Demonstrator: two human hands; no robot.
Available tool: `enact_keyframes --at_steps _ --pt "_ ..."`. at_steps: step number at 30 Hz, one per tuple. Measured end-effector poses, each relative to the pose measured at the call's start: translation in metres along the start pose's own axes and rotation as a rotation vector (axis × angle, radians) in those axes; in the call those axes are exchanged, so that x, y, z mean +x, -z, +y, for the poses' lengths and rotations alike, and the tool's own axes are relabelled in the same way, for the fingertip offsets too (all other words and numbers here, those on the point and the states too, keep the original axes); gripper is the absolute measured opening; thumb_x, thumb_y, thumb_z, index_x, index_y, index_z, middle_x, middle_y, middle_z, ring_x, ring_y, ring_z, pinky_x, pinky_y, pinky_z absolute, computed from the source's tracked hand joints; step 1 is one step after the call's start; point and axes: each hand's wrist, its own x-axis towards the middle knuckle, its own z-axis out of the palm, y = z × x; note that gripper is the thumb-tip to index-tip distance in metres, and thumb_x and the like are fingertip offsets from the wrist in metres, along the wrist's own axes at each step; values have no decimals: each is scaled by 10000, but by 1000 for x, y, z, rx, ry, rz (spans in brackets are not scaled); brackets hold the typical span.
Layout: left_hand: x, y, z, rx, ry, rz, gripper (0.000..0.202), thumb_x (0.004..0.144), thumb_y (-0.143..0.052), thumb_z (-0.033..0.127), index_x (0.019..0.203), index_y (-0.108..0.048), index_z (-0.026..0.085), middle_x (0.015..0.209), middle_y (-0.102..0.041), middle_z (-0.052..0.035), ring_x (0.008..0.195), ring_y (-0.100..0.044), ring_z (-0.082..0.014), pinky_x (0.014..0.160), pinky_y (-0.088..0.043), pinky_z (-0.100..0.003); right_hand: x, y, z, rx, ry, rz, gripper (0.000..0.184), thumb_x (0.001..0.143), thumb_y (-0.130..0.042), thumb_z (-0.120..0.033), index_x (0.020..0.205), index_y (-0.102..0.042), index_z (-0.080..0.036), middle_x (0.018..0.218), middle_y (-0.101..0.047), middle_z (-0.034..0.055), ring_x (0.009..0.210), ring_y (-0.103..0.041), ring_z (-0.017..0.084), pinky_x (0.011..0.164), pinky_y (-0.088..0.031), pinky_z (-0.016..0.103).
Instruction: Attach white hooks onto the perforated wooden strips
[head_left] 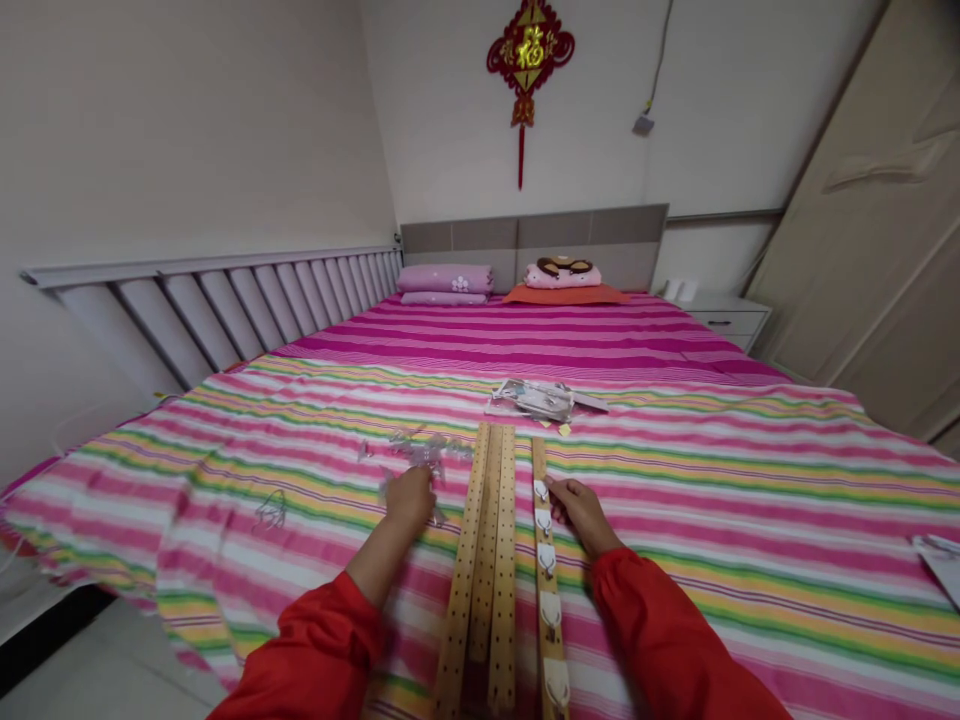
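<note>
My left hand (411, 497) reaches into a scatter of small clear plastic packets (431, 450), its fingers curled down; what lies in them is hidden. My right hand (581, 508) is closed, with thumb and fingertips at the edge of the farthest white hook (541, 490). That hook sits on a narrow wooden strip (538, 456) with several white hooks spaced along it, down to a near one (556, 684). Left of it, between my hands, lie long wooden strips (502, 560) with rows of small holes, side by side and pointing away from me.
Everything rests on a bed with a striped sheet (712, 480). Beyond the strips lies a clear plastic bag of parts (536, 398). A thin tangled clear piece (271, 510) is at left, a white packet (941, 560) at far right. A rail (247, 290) borders the left side.
</note>
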Motion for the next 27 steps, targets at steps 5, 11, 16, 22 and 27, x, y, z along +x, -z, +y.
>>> enact_keyframes --at_steps 5,11,16,22,27 --pt "-3 -7 -6 -30 -27 116 222 767 -504 145 947 -629 179 1027 -696 -112 921 -658 -254 695 -425 -299 2 1 3 5 4 -3 435 599 -738 -570 527 -533 -192 360 -523 -40 336 -456 96 368 -338 227" --pt "1 1 -20 -312 4 193 96 744 -556 228 791 -631 191 788 -695 -54 770 -637 -223 609 -391 -270 1 0 2 20 1 -1 428 600 -738 -564 531 -529 -197 353 -511 -53 330 -442 88 364 -325 222" --pt "7 11 -34 -1127 139 194 136 638 -686 199 759 -649 149 607 -637 11 616 -592 -145 566 -416 -218 0 -1 0 46 11 -1 423 596 -745 -552 529 -528 -195 363 -514 -48 334 -449 93 361 -323 225" --pt "-16 25 -18 -1753 240 -46 126 649 -728 140 767 -682 139 727 -697 -23 631 -614 -87 577 -477 -163 -3 0 -4 86 43 -12 416 589 -737 -546 530 -537 -186 389 -538 -29 344 -461 89 367 -348 217" --pt "-33 28 15 -1779 121 -261 258 582 -779 97 820 -696 151 769 -699 -23 672 -629 -91 625 -499 -172 -6 -4 -25 88 103 -4 396 606 -697 -543 527 -529 -193 352 -485 -61 310 -404 74 339 -290 202"
